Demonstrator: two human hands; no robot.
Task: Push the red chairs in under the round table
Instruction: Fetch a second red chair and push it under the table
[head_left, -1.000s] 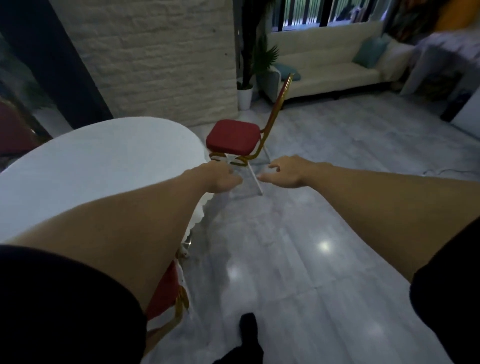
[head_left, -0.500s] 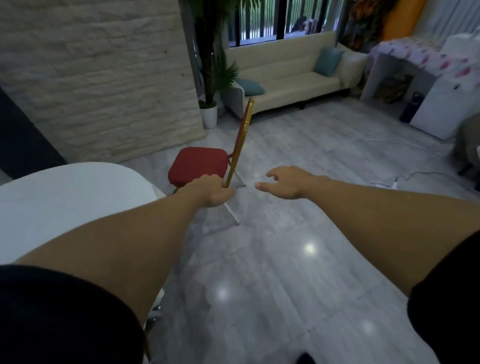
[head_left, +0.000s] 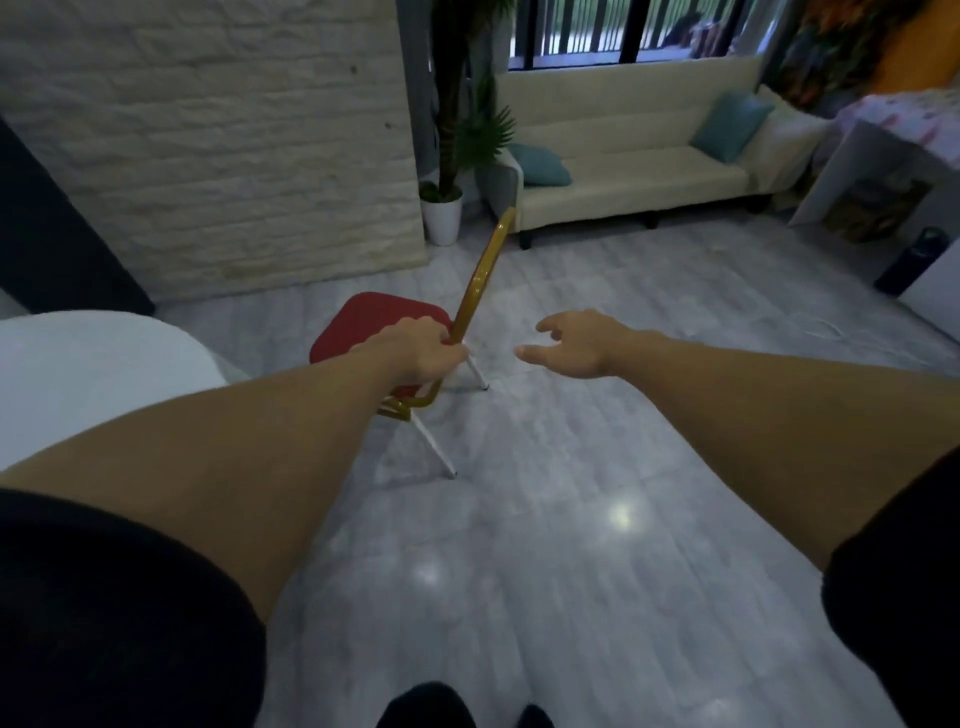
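A red chair (head_left: 376, 322) with a gold frame stands on the grey floor just right of the round white table (head_left: 98, 374), its seat facing the table. Its backrest (head_left: 484, 267) is seen edge-on and leans away to the upper right. My left hand (head_left: 418, 353) is closed around the lower part of the gold back frame, and it hides the seat's rear corner. My right hand (head_left: 574, 345) hovers to the right of the chair with spread fingers and touches nothing. Two white chair legs show below my left hand.
A cream sofa (head_left: 628, 176) with blue cushions lines the far wall. A potted plant (head_left: 442, 208) stands beside a white brick wall (head_left: 208, 156). A white desk (head_left: 878, 171) and a dark bin (head_left: 915, 260) are at the far right. My shoes (head_left: 431, 706) show at the bottom edge.
I have walked closer to the chair, and the view has swung right so less of the table shows. My left hand has reached the back frame and closed on it. The right hand stays open.
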